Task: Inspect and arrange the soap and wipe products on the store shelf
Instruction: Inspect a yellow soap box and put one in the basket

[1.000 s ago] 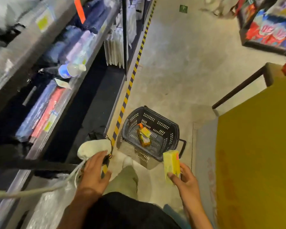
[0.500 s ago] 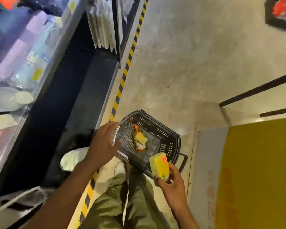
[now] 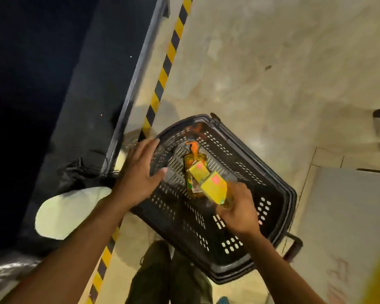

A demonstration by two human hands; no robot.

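The right hand (image 3: 237, 209) pinches a yellow soap box (image 3: 214, 188) low over the black basket (image 3: 276, 185) on the floor (image 3: 261, 84), just beside a second yellow box (image 3: 199, 172) lying on a pump bottle (image 3: 193, 151), seemingly to lay it there, while the left hand (image 3: 138, 174), fingers spread, hovers at the rim as if to steady it.

Warm light throws pale glare on the floor (image 3: 272, 62); the shelf (image 3: 20, 84) recess at left is near black. Motion blur smears the right hand (image 3: 239, 211) and yellow box (image 3: 214, 189). Frame edges bow.
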